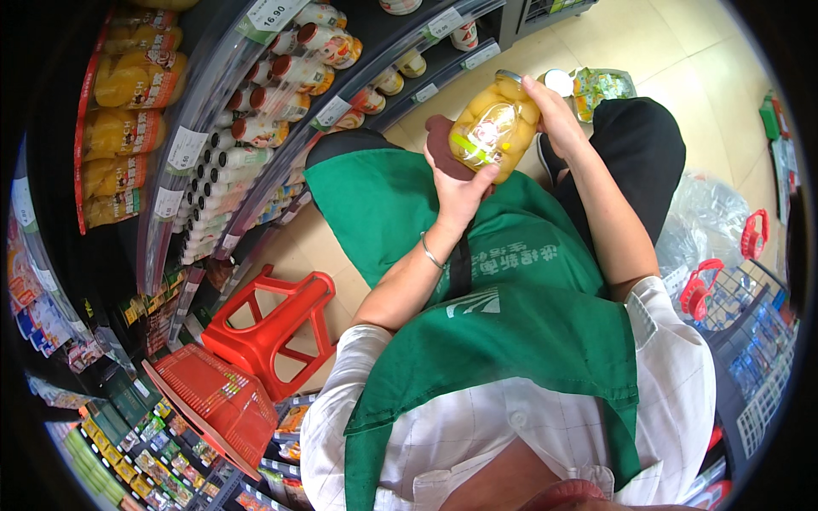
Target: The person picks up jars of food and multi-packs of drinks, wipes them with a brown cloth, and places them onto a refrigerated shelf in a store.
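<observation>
A glass jar of yellow fruit (495,124) is tilted between my two hands above my lap, its metal lid pointing up and away. My left hand (461,190), with a bangle at the wrist, grips the jar near its base. A brown cloth (447,150) is between that hand and the side of the jar. My right hand (557,115) holds the lid end, its fingers partly hidden behind the glass. Below the jar spreads the green apron (409,204) that I wear.
Shelves of bottles (275,115) run along the left, with pouches of fruit (137,76) hanging nearby. A red plastic stool (287,300) stands beside a red basket (217,396). On the floor ahead are a white-lidded container (558,83) and a tray of green packets (602,92). Red-handled bottles (700,290) stand right.
</observation>
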Demonstrator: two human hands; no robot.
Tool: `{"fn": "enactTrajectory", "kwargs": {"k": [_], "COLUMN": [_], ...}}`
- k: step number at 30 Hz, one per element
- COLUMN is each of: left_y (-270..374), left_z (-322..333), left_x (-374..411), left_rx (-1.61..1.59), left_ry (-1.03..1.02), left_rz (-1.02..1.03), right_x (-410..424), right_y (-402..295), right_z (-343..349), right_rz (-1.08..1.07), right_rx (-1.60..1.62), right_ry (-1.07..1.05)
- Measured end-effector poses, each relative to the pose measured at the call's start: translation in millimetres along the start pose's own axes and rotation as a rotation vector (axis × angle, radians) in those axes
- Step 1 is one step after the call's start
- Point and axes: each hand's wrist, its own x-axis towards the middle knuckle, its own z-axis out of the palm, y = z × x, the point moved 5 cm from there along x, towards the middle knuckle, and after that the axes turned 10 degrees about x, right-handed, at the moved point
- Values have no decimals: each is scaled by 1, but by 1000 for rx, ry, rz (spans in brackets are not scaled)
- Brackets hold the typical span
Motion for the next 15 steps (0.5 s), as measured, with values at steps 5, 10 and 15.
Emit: {"fn": "enactTrajectory", "kwargs": {"k": [5,10,15], "left_y": [-10,-14,-20], "left_z": [-5,3,6], "left_x": [-6,-11,-6], "left_rx": [-490,-659,-614], "left_ry": [-125,-218,-149], "left_rz": [-449,-737,-694], "right_x": [-8,-25,-15], "right_y": [-26,-48,-28], "right_z": [7,32,23], "right_rz": [-326,-333,-307], "right_rx": [-116,217,47], "right_ry": [-238,-500,-165]}}
